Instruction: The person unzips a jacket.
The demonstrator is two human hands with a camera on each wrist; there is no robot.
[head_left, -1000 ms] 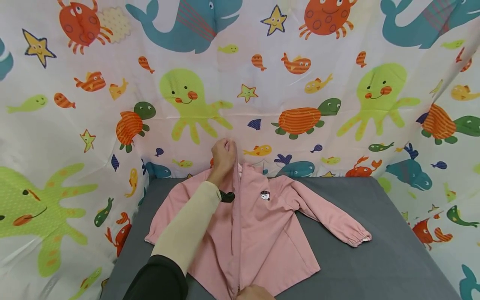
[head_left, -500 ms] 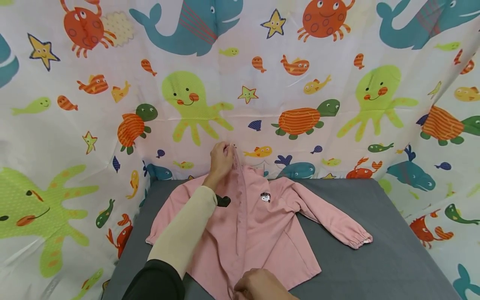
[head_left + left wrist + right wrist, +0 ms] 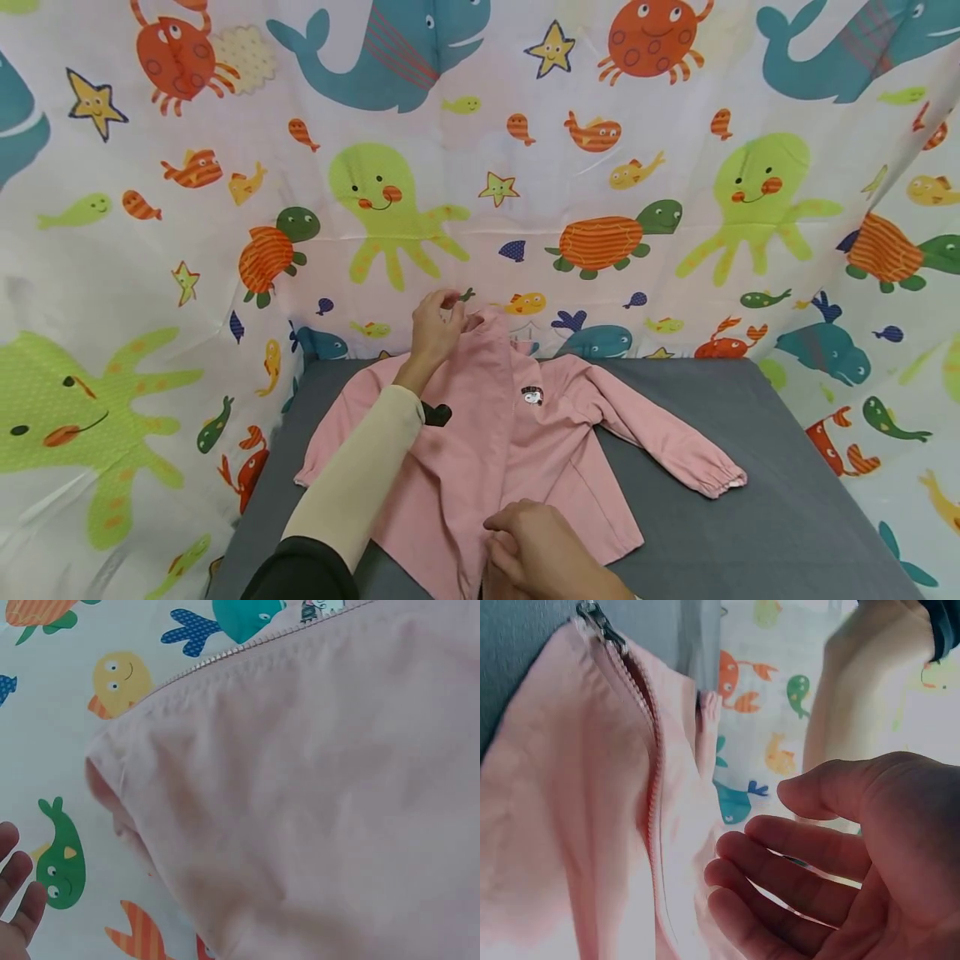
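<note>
A small pink zip jacket [image 3: 525,450] lies face up on the grey table [image 3: 750,533], its sleeves spread to both sides. My left hand [image 3: 437,321] hovers at the raised collar; in the left wrist view its fingers [image 3: 15,900] are relaxed and clear of the pink cloth [image 3: 337,810]. My right hand [image 3: 540,546] is over the hem at the front edge. In the right wrist view its fingers [image 3: 780,877] are loosely bent beside the zipper [image 3: 654,787] and hold nothing.
A sea-animal print curtain [image 3: 600,167] walls in the table at the back and on both sides. The jacket's cuffed sleeve [image 3: 675,450] stretches right across the grey top. A small cartoon patch [image 3: 532,395] marks the chest.
My left hand has let go of the pulled-up zipper edge at the collar, and the front now lies flatter. My right hand has moved up from the frame's bottom onto the hem.
</note>
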